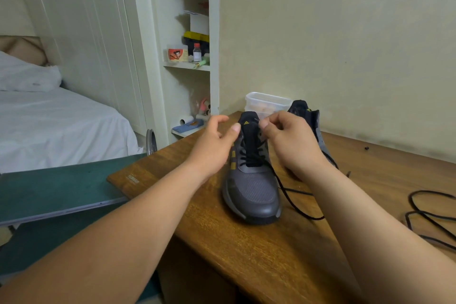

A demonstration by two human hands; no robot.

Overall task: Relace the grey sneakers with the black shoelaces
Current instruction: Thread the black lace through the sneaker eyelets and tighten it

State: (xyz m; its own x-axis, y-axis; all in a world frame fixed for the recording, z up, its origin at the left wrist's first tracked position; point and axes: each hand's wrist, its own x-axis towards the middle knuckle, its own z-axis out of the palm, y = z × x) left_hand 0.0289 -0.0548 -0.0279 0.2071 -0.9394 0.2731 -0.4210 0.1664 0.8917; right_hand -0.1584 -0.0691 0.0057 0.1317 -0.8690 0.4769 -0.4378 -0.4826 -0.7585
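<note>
Pinching the black shoelace [250, 158] up near the top eyelets, the right hand [291, 140] has its fingertips closed on the lace beside the tongue. The near grey sneaker [254, 190] stands on the wooden bench [246, 254], toe toward the camera and laced most of the way up. The left hand [217, 140] hovers just beside the shoe's other flank, fingers loosely curled and holding nothing.

With nothing steadying the shoe, a firm pull on the lace would likely drag or tip it. The thin lace could also slip out of so small a pinch. Its free tail trails off to the right across the bench, near the second shoelace [431, 217] lying in loose loops. The two could tangle if the tail is drawn carelessly.

The second sneaker [308, 116] sits right behind the right hand and crowds its room to work. A clear plastic container [269, 102] stands behind both shoes against the wall. A green board [61, 187] lies to the left, with a bed [49, 118] and a shelf unit [187, 66] beyond.
</note>
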